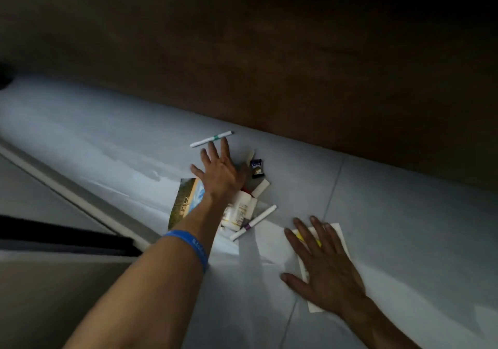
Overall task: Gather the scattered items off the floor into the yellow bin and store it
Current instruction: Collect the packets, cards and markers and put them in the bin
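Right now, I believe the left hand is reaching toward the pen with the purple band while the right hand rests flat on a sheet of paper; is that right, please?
Not quite. The head view shows the left hand reaching toward the pen with the green band; the pen with the purple band lies nearer, beside the forearm. The right hand does rest flat on the sheet of paper.

Your left hand [219, 172] lies over the pile; one pen [211, 139] beyond it, another pen [253, 222] right; right hand [324, 265] on paper [336, 231].

L hand [219, 172] reaching fwd, fingers spread, R hand [324, 265] flat
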Demonstrator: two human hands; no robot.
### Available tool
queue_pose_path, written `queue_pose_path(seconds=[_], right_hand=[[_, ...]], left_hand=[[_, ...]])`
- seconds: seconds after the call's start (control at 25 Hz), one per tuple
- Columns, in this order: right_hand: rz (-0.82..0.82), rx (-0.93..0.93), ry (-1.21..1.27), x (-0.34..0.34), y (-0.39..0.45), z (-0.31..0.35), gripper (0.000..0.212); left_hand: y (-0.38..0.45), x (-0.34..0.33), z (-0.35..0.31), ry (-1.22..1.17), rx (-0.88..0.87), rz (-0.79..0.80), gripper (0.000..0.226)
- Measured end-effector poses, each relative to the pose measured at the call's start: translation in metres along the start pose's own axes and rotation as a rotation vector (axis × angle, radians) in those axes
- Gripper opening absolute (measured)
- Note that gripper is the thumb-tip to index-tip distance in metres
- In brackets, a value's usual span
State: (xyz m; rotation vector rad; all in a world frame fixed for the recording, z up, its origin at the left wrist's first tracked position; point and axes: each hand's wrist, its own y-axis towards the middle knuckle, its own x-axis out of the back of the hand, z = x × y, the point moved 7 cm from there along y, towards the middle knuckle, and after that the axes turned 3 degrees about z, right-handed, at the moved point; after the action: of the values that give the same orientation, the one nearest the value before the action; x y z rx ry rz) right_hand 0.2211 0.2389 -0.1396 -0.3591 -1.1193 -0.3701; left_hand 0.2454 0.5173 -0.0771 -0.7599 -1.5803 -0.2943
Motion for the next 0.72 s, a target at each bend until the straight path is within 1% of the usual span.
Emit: queue_pose_path(seconds=[0.08,0.16,0.24,0.32,0.4,0.56,0.68,0.72], right_hand=[[0.014,-0.011,-0.013,-0.003,0.002,0.000,0.084],[0.020,-0.024,-0.022,-0.002,0.004,0.000,0.085],[0.023,-0.012,-0.047,-0.001,0.007,0.001,0.085],[0.010,-0.007,-0.051,0.000,0.008,0.002,0.085],[-0.004,-0.004,-0.059,0.001,0.008,0.002,0.084],[0.029,-0.013,-0.063,0.001,0.008,0.004,0.084],[0.045,-0.038,-0.056,0.000,0.007,0.003,0.084],[0.051,-0.042,-0.044,0.000,0.007,0.004,0.085]], left_hand=[[0.016,-0.001,0.002,-0.032,0.052,-0.006,0.083],[0.030,-0.002,0.001,0.048,0.036,-0.016,0.081],[0.049,0.000,0.010,0.071,0.049,0.007,0.079],[0.064,-0.002,0.021,0.050,0.075,0.047,0.070],[0.072,-0.004,0.025,0.023,0.055,0.077,0.060],[0.057,-0.005,0.018,0.093,-0.012,-0.032,0.038],[0.036,-0.013,0.011,0.165,-0.060,-0.109,0.029],[0.025,-0.018,0.010,0.138,-0.080,-0.133,0.032]])
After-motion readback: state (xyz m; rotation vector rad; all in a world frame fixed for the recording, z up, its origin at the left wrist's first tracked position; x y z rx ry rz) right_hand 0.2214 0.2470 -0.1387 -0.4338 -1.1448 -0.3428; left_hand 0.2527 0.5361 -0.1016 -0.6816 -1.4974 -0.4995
